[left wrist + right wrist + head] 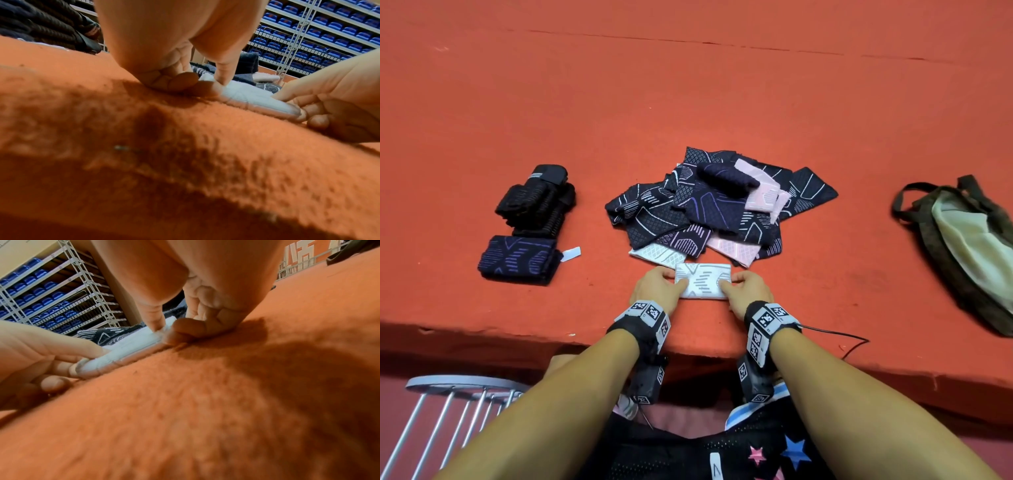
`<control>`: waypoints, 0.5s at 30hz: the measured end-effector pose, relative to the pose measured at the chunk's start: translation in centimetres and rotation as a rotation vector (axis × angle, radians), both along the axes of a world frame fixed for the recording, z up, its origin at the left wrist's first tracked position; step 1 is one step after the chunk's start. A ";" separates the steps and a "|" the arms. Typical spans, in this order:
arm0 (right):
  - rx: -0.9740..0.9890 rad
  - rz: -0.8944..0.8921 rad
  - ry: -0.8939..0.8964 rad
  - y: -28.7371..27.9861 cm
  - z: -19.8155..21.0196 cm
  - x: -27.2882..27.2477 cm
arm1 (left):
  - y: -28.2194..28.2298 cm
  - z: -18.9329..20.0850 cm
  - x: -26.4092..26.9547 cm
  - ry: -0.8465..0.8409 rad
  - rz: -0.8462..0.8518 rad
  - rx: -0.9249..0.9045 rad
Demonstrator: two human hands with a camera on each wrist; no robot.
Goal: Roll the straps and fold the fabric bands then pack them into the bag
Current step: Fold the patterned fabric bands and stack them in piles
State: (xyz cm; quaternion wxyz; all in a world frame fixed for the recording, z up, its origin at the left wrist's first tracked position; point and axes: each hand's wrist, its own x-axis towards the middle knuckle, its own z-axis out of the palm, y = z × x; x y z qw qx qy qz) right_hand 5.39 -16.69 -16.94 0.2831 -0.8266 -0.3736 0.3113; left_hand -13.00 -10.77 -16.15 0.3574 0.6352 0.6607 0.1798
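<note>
- An orange-red felt-covered surface (688, 85) spanned the scene.
- White wire shelving (82, 288) held rows of blue bins (39, 274).
- A white metal rack (448, 404) stood below the near edge.

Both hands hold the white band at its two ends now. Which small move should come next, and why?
Probably set the white band onto the folded dark band at left. It already looks folded flat, the left hand and right hand pinching its ends, and finished pieces lie there; the bag comes later.

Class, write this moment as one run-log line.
step: folding white band | left hand: pinches left end | right hand: pinches right end | bag: right, nothing packed visibly | pile: unfolded
</note>
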 end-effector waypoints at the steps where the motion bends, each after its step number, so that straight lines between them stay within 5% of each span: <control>1: -0.014 0.007 -0.010 0.0 0.2 0.0 | 0.1 0.2 0.1 0.005 0.001 -0.005; 6: -0.026 0.077 0.087 -0.1 1.3 -0.7 | -0.5 1.1 -0.2 -0.038 0.001 -0.020; 15: 0.346 0.143 0.259 3.6 4.9 -7.5 | 1.7 6.1 -6.8 -0.240 0.117 0.229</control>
